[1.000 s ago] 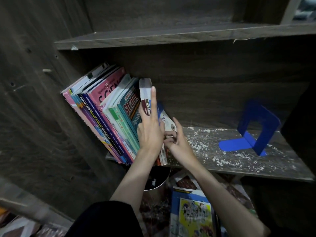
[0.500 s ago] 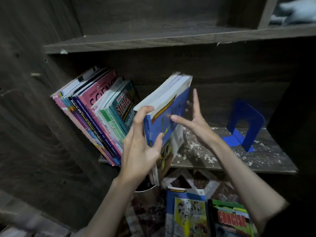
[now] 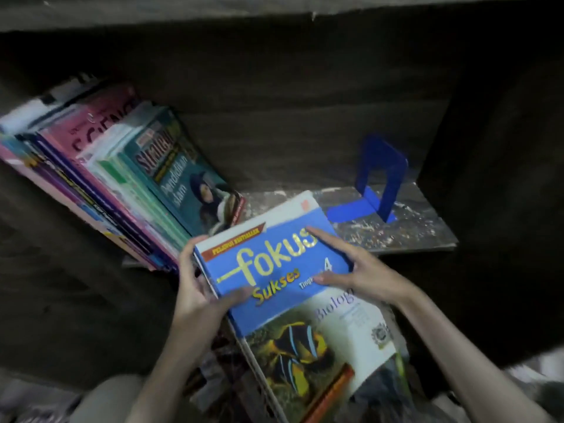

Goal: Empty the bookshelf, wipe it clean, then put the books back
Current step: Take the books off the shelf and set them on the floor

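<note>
Head | left hand (image 3: 197, 290), right hand (image 3: 364, 271) grip one book (image 3: 287, 303) | row (image 3: 122, 184): perhaps eight

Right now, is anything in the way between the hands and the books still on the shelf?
Only the blue book, which the left hand and right hand both hold, in front of the leaning books. Nothing else visible blocks them; the bookend stands apart to the right on the dusty shelf.
</note>
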`<action>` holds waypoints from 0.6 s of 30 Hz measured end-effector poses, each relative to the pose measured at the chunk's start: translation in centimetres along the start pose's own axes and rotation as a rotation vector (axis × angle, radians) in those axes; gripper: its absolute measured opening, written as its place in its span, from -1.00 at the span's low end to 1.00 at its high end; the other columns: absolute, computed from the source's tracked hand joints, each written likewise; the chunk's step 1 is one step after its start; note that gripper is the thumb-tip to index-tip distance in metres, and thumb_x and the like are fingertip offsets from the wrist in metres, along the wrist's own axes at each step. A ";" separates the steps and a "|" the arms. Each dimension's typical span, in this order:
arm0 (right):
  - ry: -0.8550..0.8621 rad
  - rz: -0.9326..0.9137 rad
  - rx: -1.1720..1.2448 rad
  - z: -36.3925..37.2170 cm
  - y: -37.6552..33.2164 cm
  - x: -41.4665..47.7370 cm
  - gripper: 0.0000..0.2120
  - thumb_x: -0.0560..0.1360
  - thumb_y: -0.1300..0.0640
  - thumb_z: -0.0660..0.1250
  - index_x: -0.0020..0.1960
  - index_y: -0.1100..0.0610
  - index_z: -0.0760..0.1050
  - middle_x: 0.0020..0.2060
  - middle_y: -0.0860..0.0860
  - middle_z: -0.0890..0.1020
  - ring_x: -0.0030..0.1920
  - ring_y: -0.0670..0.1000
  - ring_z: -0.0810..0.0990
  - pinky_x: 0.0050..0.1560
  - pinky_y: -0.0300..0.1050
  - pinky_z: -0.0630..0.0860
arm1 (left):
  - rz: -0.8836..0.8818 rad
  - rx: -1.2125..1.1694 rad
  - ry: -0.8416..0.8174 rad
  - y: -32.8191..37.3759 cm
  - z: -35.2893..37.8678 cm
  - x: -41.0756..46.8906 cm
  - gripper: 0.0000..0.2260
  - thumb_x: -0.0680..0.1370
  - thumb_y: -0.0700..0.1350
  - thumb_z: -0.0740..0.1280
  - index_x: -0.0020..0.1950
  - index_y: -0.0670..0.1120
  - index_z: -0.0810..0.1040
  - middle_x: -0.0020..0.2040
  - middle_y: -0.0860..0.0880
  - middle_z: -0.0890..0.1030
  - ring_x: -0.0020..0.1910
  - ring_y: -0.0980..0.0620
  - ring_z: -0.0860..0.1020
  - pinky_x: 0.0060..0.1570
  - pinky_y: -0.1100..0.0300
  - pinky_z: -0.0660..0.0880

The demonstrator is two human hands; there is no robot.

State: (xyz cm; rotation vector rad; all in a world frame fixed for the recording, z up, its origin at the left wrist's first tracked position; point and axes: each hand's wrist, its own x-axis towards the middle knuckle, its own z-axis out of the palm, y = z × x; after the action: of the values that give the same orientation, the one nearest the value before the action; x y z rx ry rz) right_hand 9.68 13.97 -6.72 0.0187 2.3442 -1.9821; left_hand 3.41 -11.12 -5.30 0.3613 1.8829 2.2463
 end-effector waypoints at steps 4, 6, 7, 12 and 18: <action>-0.084 0.263 -0.038 -0.8 7.2 -4.1 -0.22 0.38 0.31 0.48 0.36 -0.34 0.31 0.35 -0.30 0.37 0.26 -0.19 0.45 0.15 -0.22 0.49 | -0.269 0.074 -0.030 -8.2 0.9 -1.8 -0.22 0.24 -0.51 0.43 0.30 0.09 0.32 0.02 0.00 0.65 -0.12 0.07 0.63 -0.25 0.21 0.58; -0.105 0.411 -0.037 -1.0 10.4 -6.1 -0.18 0.38 0.41 0.42 0.41 -0.27 0.27 0.38 -0.20 0.33 0.25 -0.11 0.46 0.12 -0.26 0.51 | -0.414 0.118 -0.076 -12.4 2.1 -2.3 -0.20 0.28 -0.57 0.39 0.36 0.04 0.29 0.08 -0.05 0.61 -0.11 0.09 0.62 -0.29 0.26 0.56; -0.104 0.481 -0.019 -1.1 12.2 -7.0 -0.17 0.39 0.45 0.39 0.43 -0.23 0.23 0.40 -0.11 0.34 0.17 -0.09 0.52 0.07 -0.29 0.51 | -0.470 0.153 -0.117 -14.4 2.8 -2.5 -0.20 0.29 -0.58 0.38 0.37 0.03 0.27 0.08 -0.04 0.60 -0.11 0.11 0.60 -0.29 0.29 0.56; 0.077 0.664 0.053 -1.4 21.0 -10.0 -0.14 0.21 0.35 0.47 0.27 -0.41 0.36 0.41 -0.02 0.33 0.18 0.02 0.51 0.05 -0.16 0.55 | -0.633 0.316 -0.232 -22.9 7.2 -2.8 -0.20 0.45 -0.42 0.39 0.52 0.01 0.05 0.24 0.04 0.51 0.08 0.04 0.49 -0.09 0.17 0.51; 0.383 0.586 -0.034 -3.9 27.7 -9.4 -0.14 0.31 0.63 0.30 0.43 -0.01 0.22 0.26 0.54 0.27 -0.37 -0.22 0.51 -0.34 -0.39 0.46 | -0.660 0.447 -0.263 -31.0 12.7 -0.3 -0.31 0.55 -0.38 0.26 0.56 -0.05 -0.01 0.04 0.08 0.52 -0.18 0.11 0.47 -0.14 0.03 0.49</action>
State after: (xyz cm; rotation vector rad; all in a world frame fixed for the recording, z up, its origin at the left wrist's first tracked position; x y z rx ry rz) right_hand 20.42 22.78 -32.75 1.0351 2.1958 -1.7451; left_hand 7.21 6.16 -33.73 0.0628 1.9654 1.2959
